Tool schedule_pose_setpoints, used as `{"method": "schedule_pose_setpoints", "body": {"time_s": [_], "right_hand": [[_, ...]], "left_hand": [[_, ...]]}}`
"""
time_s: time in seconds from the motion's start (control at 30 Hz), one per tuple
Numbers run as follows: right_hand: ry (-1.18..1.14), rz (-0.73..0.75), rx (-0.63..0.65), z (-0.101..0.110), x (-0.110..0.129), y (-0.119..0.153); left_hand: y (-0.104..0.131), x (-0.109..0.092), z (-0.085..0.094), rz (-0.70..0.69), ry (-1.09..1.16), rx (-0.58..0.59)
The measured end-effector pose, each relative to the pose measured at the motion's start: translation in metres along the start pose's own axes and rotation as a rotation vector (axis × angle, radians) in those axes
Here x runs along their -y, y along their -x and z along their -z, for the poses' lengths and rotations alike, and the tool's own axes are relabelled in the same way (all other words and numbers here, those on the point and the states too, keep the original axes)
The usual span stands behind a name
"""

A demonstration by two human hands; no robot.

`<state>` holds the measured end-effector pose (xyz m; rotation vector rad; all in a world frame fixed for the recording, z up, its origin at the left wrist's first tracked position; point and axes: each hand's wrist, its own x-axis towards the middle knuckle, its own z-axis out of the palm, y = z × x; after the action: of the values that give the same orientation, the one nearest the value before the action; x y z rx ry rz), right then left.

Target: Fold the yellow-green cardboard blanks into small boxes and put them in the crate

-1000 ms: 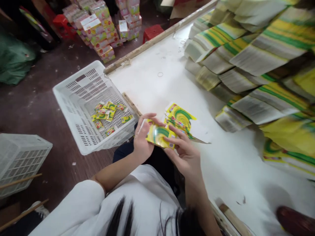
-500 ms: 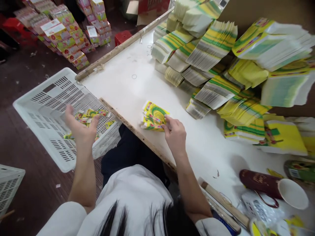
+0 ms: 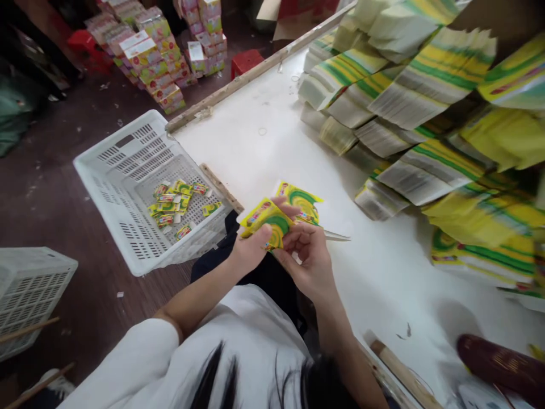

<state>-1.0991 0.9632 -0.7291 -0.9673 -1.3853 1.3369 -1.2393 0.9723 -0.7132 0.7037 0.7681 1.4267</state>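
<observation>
My left hand (image 3: 251,249) is closed on a flat yellow and green printed carton (image 3: 279,226), thumb on top and fingers behind it. At the carton's lower right edge, my right hand (image 3: 313,261) has its fingers curled in and pinching it. More of these cartons (image 3: 300,199) lie on the white table (image 3: 238,153) just behind my hands, their white flaps sticking out to the right. Several small yellow cartons (image 3: 174,199) rest inside a white slatted plastic crate (image 3: 104,199) to my left.
Bundles of flat cartons (image 3: 409,165) are stacked along the table's right side. A maroon mug (image 3: 498,363) lies near the lower right. Printed boxes (image 3: 157,62) are piled on the floor beyond, near a red stool (image 3: 247,61). Another white crate (image 3: 32,295) stands at far left.
My left hand has come from above the crate to the table edge and now holds a carton. My right hand has moved from the cartons on the table to this one. The view has shifted.
</observation>
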Motion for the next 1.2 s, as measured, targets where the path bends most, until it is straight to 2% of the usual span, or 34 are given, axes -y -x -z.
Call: {"method": "schedule_pose_setpoints", "body": {"time_s": [0.07,0.13,0.2,0.27,0.43,0.53,0.63,0.73,0.83,0.87,0.93,1.0,1.07,1.13,1.2], "right_hand": [[-0.028,0.021,0.026,-0.010,0.002,0.007],[0.017,0.036,0.073,-0.017,0.001,0.012],[0.082,0.055,0.119,-0.022,-0.001,0.014],[0.118,0.062,0.075,-0.023,-0.005,0.013],[0.082,0.021,-0.202,-0.005,-0.007,0.007],[0.101,0.108,-0.250,0.008,-0.002,0.008],[0.234,0.232,-0.284,0.021,0.005,0.006],[0.568,0.385,-0.336,0.035,0.013,0.002],[0.887,0.538,-0.223,0.041,0.020,0.000],[0.920,0.577,-0.151,0.040,0.022,0.000],[0.901,0.622,-0.026,0.034,0.025,0.003],[0.802,0.597,-0.047,0.026,0.026,0.005],[0.600,0.492,-0.204,0.017,0.027,0.007],[0.304,0.287,-0.327,0.010,0.029,0.008],[0.004,0.019,-0.274,0.004,0.029,0.009]], "left_hand": [[-0.005,-0.002,-0.012,-0.045,0.095,-0.078],[-0.011,-0.003,-0.016,-0.106,0.154,-0.176],[-0.013,-0.002,-0.014,-0.147,0.149,-0.266],[-0.011,0.001,-0.008,-0.161,0.104,-0.271],[0.004,0.013,0.009,-0.149,-0.055,-0.043],[0.006,0.013,0.016,-0.126,-0.122,-0.082],[0.003,-0.002,0.021,-0.118,-0.219,-0.045],[0.001,-0.033,0.026,-0.228,-0.425,0.053],[0.002,-0.056,0.027,-0.356,-0.794,0.183],[0.003,-0.058,0.027,-0.339,-0.923,0.255],[0.006,-0.055,0.025,-0.215,-1.112,0.413],[0.009,-0.044,0.023,-0.076,-1.198,0.479],[0.012,-0.033,0.021,-0.009,-1.240,0.445],[0.016,-0.025,0.019,-0.024,-1.269,0.406],[0.017,-0.020,0.016,-0.086,-1.291,0.429]]}}
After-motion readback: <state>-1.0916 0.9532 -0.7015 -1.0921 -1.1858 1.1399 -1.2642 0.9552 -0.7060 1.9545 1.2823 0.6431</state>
